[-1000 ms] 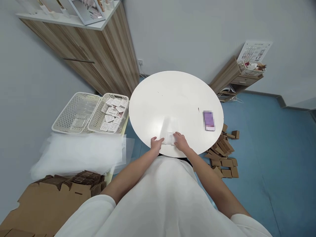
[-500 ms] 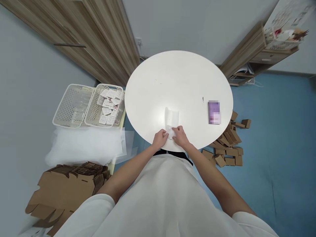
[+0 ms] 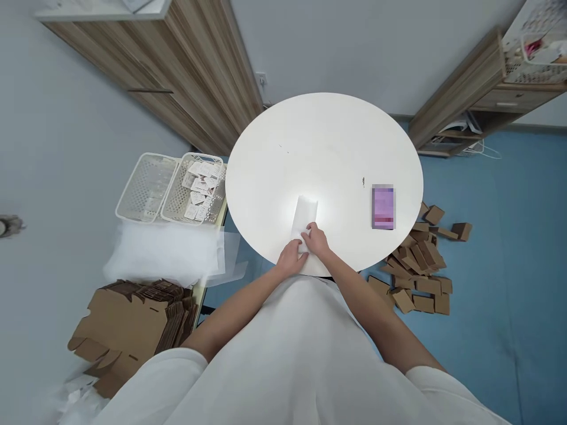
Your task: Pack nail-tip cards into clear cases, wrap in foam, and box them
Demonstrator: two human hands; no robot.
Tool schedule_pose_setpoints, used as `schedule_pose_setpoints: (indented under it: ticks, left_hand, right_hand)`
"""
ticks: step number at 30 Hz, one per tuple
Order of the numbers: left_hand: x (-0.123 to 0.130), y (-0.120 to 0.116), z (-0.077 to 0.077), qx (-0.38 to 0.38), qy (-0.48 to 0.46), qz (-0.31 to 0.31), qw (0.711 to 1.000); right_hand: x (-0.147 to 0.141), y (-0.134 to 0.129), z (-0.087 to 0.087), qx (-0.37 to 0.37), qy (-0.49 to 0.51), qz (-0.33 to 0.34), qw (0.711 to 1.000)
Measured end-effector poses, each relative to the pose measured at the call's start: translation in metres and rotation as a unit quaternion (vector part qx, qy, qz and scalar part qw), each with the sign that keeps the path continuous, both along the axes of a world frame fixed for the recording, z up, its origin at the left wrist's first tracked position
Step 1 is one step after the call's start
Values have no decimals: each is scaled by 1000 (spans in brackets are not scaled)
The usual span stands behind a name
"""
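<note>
A thin white translucent foam sheet (image 3: 305, 213) lies on the white oval table (image 3: 323, 141), near its front edge. Its far end is flat and its near end is bunched between my hands. My left hand (image 3: 291, 258) grips the near left corner with curled fingers. On the right side, my right hand (image 3: 316, 240) pinches the sheet, thumb and fingers nearly meeting those of the left. Whether anything is wrapped inside the foam cannot be made out. Farther right on the table rests a purple, pixelated flat item (image 3: 383, 206), apart from both hands.
Left of the table stand a white basket of printed cards (image 3: 170, 198), another white basket (image 3: 128, 195), a pile of foam sheets (image 3: 162, 251) and stacked flat cardboard boxes (image 3: 128, 319). Small folded cardboard boxes (image 3: 423, 257) lie on the blue floor at right. Wooden cabinets (image 3: 208, 71) stand behind.
The foam sheet looks narrower and more slanted. My right hand has shifted slightly left, and my left hand has moved a little toward me. The whole view has shifted slightly.
</note>
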State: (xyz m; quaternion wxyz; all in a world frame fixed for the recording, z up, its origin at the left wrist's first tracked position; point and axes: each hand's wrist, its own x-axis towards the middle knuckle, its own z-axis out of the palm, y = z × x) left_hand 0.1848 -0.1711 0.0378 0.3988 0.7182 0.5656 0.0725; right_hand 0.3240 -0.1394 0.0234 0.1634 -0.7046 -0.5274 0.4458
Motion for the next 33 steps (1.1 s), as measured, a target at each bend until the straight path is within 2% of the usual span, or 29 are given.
schedule_pose_setpoints:
  ticks: [3, 6, 8, 10, 13, 16, 19, 22, 28, 30, 33]
  left_hand:
    - [-9, 1, 0, 4, -34, 25, 999]
    - [-19, 11, -1, 76, -11, 33, 997]
    - [-22, 18, -3, 118, 18, 6, 993]
    - [-20, 24, -5, 130, 35, -50, 990]
    - [-15, 26, -7, 112, 57, -102, 987]
    - [-11, 25, -6, 96, 82, -100, 987]
    - [-11, 26, -3, 103, 72, -101, 987]
    - [-11, 29, -2, 105, 59, -102, 987]
    - [-14, 40, 1, 61, 56, -119, 989]
    - [-18, 48, 6, 47, 47, -143, 987]
    - [-28, 61, 14, 27, 18, -197, 980]
  right_hand:
    - [-2, 2, -3, 16, -2, 18, 1000]
    - [0, 2, -6, 28, 4, 42, 999]
    - [2, 1, -8, 32, 5, 50, 998]
    - [4, -1, -9, 40, 10, 58, 997]
    - [9, -8, -6, 63, 30, 91, 993]
    - [15, -19, 3, 106, 5, 144, 984]
    - [19, -29, 11, 163, -33, 222, 961]
    - [20, -33, 8, 180, -33, 288, 940]
    - [16, -27, -14, 160, -64, 288, 942]
    - [14, -23, -12, 159, -73, 287, 942]
    - [12, -20, -1, 147, -88, 274, 946]
